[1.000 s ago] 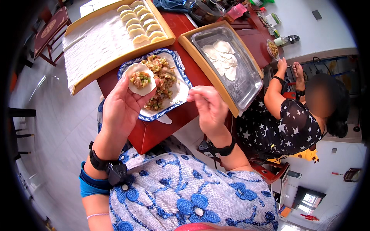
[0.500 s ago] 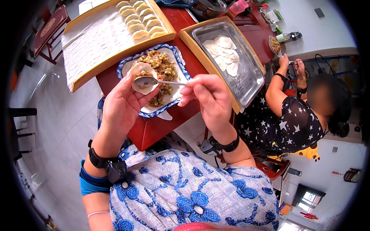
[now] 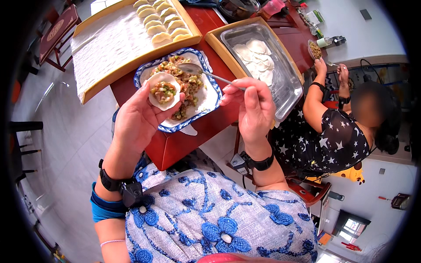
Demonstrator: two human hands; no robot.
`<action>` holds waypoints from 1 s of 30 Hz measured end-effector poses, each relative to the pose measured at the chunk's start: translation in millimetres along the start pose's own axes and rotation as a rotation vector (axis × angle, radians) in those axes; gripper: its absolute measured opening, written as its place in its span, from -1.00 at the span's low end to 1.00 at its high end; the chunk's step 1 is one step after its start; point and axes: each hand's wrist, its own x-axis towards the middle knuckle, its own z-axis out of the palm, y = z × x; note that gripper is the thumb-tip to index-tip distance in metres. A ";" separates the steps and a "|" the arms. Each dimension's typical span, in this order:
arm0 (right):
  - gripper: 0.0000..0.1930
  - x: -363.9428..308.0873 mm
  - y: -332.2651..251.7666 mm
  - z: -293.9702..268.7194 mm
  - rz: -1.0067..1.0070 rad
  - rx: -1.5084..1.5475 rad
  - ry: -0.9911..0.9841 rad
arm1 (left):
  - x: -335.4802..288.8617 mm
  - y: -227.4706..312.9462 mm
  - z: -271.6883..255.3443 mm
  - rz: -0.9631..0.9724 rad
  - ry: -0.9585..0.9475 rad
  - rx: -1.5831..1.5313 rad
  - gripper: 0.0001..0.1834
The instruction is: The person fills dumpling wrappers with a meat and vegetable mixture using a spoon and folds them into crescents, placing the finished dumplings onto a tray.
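Observation:
Cupped in my left hand (image 3: 138,116) lies a round dumpling wrapper (image 3: 154,99) with a mound of chopped filling (image 3: 164,91) at its middle. My right hand (image 3: 254,103) pinches the handle of a metal spoon (image 3: 219,79), whose bowl is over the filling in the dish. That dish (image 3: 209,101) is white with a blue patterned rim, and chopped filling (image 3: 190,90) covers part of it. The wrapper hangs over the dish's left side, and both hands are above its near part.
A wooden-framed tray (image 3: 101,57) at the upper left bears rows of folded dumplings (image 3: 163,22). Right of the dish, a metal tray (image 3: 280,94) holds loose wrappers (image 3: 255,57). A co-worker (image 3: 324,136) sits at the right, a hand near a bowl (image 3: 314,49). The red table's corner (image 3: 162,153) points toward me.
The spoon has moved from the wrapper up and right over the dish, leaving filling on the wrapper. My right hand shifted right; my left hand stayed almost still.

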 end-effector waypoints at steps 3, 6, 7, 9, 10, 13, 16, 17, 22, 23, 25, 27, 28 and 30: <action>-0.81 -9.5 17.5 -10.2 -0.446 -0.675 -0.239 | -2.3 2.0 -5.0 0.047 -0.045 -0.005 -0.48; -0.77 -19.7 21.6 4.8 -0.505 -1.006 -0.445 | -5.3 6.4 -2.2 0.028 -0.074 0.035 -0.45; -0.78 -19.0 17.8 6.8 -0.502 -0.991 -0.411 | -6.9 7.0 -1.5 0.013 -0.076 0.034 -0.45; -0.78 -17.7 10.5 9.5 -0.520 -0.951 -0.332 | -9.9 5.5 2.5 -0.021 -0.081 0.032 -0.43; -0.78 -17.9 9.1 10.7 -0.542 -0.925 -0.288 | -11.5 4.0 5.6 -0.037 -0.088 0.025 -0.44; -0.74 -14.9 22.9 24.0 -0.733 -0.828 -0.149 | -16.1 0.4 11.0 -0.092 -0.118 0.013 -0.44; -0.76 -17.1 18.9 27.4 -0.743 -0.869 -0.184 | -20.0 -4.1 14.0 -0.082 -0.061 0.036 -0.44; -0.78 -18.3 18.2 27.9 -0.736 -0.855 -0.180 | -19.7 -4.2 14.6 -0.088 -0.055 0.023 -0.45; -0.76 -18.3 9.5 32.0 -0.589 -0.646 -0.175 | -22.5 -7.5 13.4 -0.080 -0.062 0.099 -0.56; -0.75 -17.4 7.6 34.2 -0.549 -0.599 -0.177 | -21.9 -9.7 12.6 -0.068 -0.051 0.097 -0.61; -0.76 -16.5 3.5 35.5 -0.493 -0.552 -0.178 | -21.1 -11.6 15.4 -0.048 -0.052 0.182 -0.62; -0.77 -16.6 -0.3 38.2 -0.418 -0.501 -0.155 | -22.1 -12.6 22.0 -0.028 -0.034 0.243 -0.62; -0.78 -17.2 -1.9 40.6 -0.372 -0.474 -0.131 | -22.9 -13.8 23.8 -0.009 -0.031 0.254 -0.61; -0.79 -15.4 -5.2 43.2 -0.312 -0.432 -0.098 | -24.6 -15.4 26.2 0.028 -0.026 0.274 -0.57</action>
